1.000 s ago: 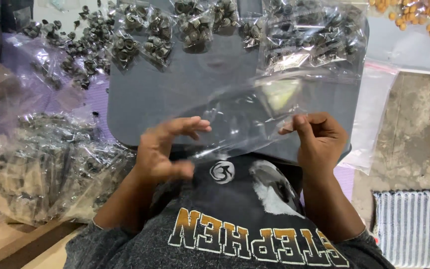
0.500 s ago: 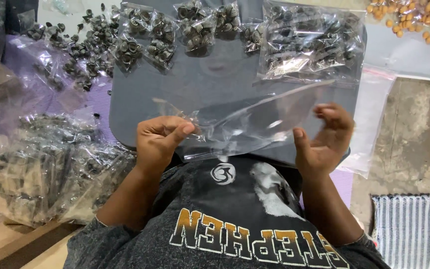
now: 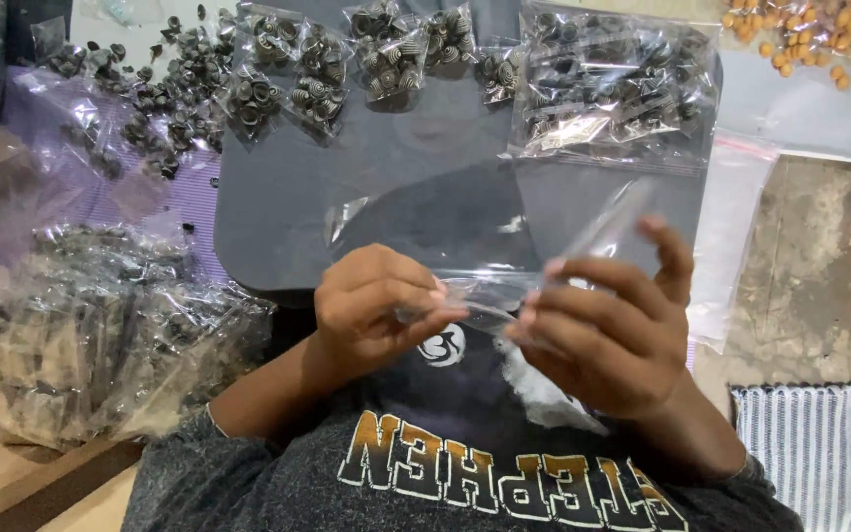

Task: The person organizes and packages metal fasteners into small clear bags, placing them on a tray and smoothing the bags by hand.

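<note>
Both hands now closer together, pinching clear bag bunched.

Before you the board carries small filled packets along its far edge, loose pieces lie to its left, and nearer left sits what seems a heap of packets.

Bare concrete floor at right — striped mat, purple mat left.

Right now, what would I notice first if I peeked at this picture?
Two hands, the left hand and right hand, pinch an empty clear plastic bag in the middle. Above it, small bags of dark metal beads line the top of a grey board, and a big heap of filled bags sits at the left.
</note>
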